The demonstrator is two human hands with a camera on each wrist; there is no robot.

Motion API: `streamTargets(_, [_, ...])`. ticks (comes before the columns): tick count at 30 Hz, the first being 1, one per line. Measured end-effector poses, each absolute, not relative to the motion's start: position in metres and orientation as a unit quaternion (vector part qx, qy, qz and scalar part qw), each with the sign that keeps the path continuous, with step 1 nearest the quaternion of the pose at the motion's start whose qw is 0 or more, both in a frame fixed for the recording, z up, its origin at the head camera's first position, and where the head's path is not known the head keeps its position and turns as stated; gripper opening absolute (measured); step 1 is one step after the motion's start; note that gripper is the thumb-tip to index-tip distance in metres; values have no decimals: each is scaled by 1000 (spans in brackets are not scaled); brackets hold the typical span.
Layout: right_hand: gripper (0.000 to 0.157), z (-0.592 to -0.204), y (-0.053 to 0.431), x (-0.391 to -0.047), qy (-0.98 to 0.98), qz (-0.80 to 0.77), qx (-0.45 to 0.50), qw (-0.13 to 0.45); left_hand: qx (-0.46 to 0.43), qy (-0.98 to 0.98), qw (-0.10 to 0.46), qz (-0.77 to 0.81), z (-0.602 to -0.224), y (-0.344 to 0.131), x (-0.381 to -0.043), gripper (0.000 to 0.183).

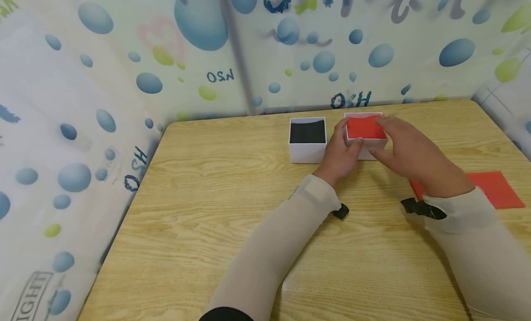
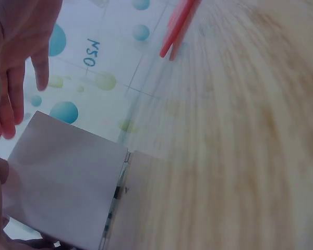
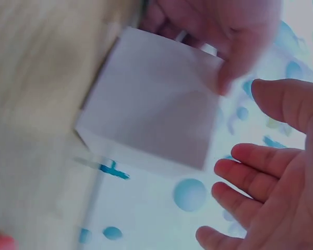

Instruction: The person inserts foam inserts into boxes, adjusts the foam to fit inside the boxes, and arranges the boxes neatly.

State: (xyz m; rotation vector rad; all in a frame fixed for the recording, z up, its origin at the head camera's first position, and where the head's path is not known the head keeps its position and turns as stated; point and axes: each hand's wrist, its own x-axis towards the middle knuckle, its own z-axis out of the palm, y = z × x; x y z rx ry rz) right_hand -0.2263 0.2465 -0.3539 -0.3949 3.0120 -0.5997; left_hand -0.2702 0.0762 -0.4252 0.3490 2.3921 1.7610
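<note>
A white box [image 1: 372, 151] with red material [image 1: 366, 127] filling its top stands at the far side of the table. My left hand [image 1: 339, 151] holds its left side, thumb over the near rim and fingers along the side wall. The right wrist view shows that thumb against the corner of the white box [image 3: 154, 99]. To the right of the box is my right hand [image 1: 410, 150], fingers loosely extended; in the right wrist view, a gap separates this right hand [image 3: 271, 177] from the box wall. The box's underside is hidden.
Just left stands a second white box [image 1: 308, 154] with black material [image 1: 308, 131] inside. A flat red sheet [image 1: 498, 189] lies at the right of the wooden table [image 1: 199, 196], partly behind my right wrist. A patterned backdrop [image 1: 257, 49] hangs along the far edge.
</note>
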Motion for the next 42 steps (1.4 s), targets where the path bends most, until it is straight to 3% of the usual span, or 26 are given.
streamTargets(7, [82,-338,265,-217,975,-201,-95,6,108,795,75,591,-425,77,-270,66])
streamTargets(14, [85,-328,286,-211,979,-193,-59,40,101,797,80,590,-424,78,-270,66])
streamTargets(31, [89,-308,288,-177,978,-195,-66,18,100,795,79,593,-425,78,-270,66])
streamTargets(42, [98,-335,320,-177,978,-182,-49,94,88,799,84,589,-426,75,-270,66])
